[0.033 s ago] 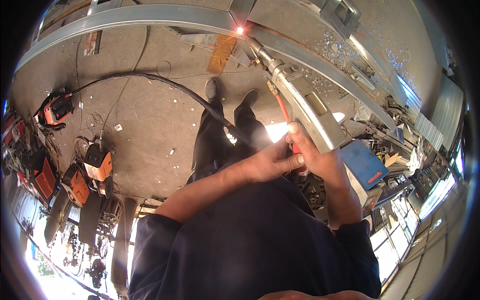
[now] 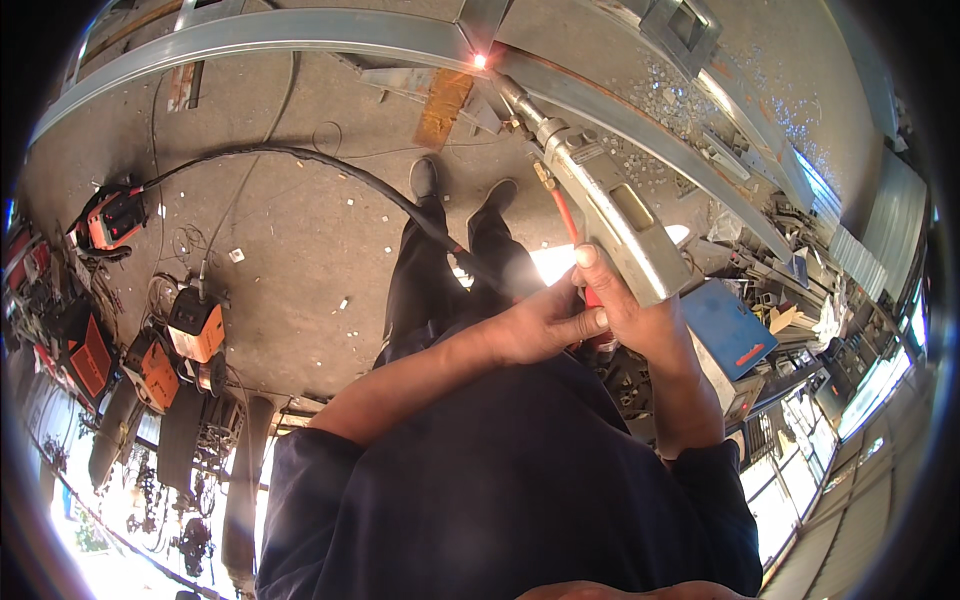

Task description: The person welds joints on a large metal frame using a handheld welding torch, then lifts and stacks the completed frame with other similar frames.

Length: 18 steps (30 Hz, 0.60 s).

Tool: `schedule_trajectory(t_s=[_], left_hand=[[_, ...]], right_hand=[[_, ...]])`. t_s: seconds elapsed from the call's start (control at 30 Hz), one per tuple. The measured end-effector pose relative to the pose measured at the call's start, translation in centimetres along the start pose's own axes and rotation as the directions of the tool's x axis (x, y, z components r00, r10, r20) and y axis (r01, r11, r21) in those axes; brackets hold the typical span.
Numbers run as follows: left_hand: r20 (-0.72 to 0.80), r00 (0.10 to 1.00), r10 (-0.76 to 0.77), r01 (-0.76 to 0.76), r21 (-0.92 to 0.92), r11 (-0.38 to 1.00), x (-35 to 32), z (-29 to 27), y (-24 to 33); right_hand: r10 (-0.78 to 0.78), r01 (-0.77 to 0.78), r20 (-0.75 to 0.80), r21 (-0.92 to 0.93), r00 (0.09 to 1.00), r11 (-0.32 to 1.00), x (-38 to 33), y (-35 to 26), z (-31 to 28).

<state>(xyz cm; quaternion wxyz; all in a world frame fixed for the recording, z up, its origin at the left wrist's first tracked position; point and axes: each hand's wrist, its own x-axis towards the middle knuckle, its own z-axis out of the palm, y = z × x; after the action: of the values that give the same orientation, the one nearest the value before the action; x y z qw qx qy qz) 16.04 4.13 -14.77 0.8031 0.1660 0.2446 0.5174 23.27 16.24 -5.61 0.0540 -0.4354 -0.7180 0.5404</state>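
A long metal welding gun (image 2: 600, 205) slants from my hands up to a steel frame, its nozzle close to the joint where a bright red-white spot (image 2: 480, 62) glows. My right hand (image 2: 630, 310) is closed round the rear of the gun, thumb along its side. Just left of it, my left hand (image 2: 548, 322) is closed at the gun's underside, its thumb against my right hand; most of its fingers are hidden. Along the gun's left side runs a red hose (image 2: 565, 215). The grey steel beam (image 2: 300, 30) curves across the top, meeting another beam (image 2: 640, 125) near the spot.
From an orange-black machine (image 2: 115, 218) a thick black cable (image 2: 330, 160) arcs toward my legs. More orange machines (image 2: 197, 325) stand at the left. A rusty plate (image 2: 443, 108) lies under the frame. At the right are a blue case (image 2: 727, 328) and metal scraps (image 2: 790, 240).
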Motion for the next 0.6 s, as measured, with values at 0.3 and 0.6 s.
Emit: schedule_trajectory(t_s=[0.3, 0.6], left_hand=[[-0.003, 1.000, -0.018, 0.018, 0.051, 0.999, -0.25, -0.20, -0.10], [-0.001, 1.000, -0.023, 0.023, 0.035, 0.999, -0.36, -0.34, -0.38]], right_hand=[[-0.003, 0.003, 0.006, -0.009, 1.000, 1.000, -0.05, -0.10, 0.05], [0.002, -0.002, -0.012, -0.039, 1.000, 0.999, -0.27, 0.06, 0.21]])
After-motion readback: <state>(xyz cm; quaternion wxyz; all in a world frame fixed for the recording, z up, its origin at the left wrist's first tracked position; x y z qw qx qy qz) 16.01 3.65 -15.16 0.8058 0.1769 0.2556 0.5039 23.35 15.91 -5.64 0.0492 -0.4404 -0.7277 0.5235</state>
